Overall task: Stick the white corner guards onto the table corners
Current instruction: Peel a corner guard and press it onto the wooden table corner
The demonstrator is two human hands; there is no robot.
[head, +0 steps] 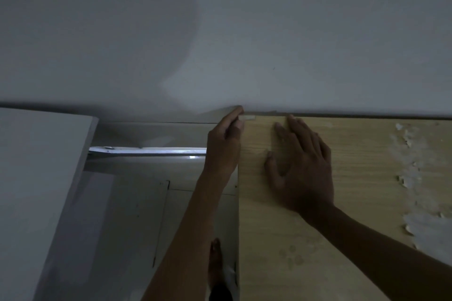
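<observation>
A light wood-grain table (318, 239) fills the right half of the view, its far left corner against the wall. A small white corner guard (247, 118) sits on that far left corner. My left hand (226, 139) reaches up along the table's left edge, and its fingertips press on the guard at the corner. My right hand (300, 166) lies flat on the tabletop just right of the corner, fingers spread and straight. The part of the guard on the table's side is hidden by my left hand.
A pale wall (244, 32) rises directly behind the table. A white panel (36, 190) leans at the left. The tabletop's veneer is peeled in white patches (415, 166) at the right. A bare foot (216, 261) stands on the floor beside the table.
</observation>
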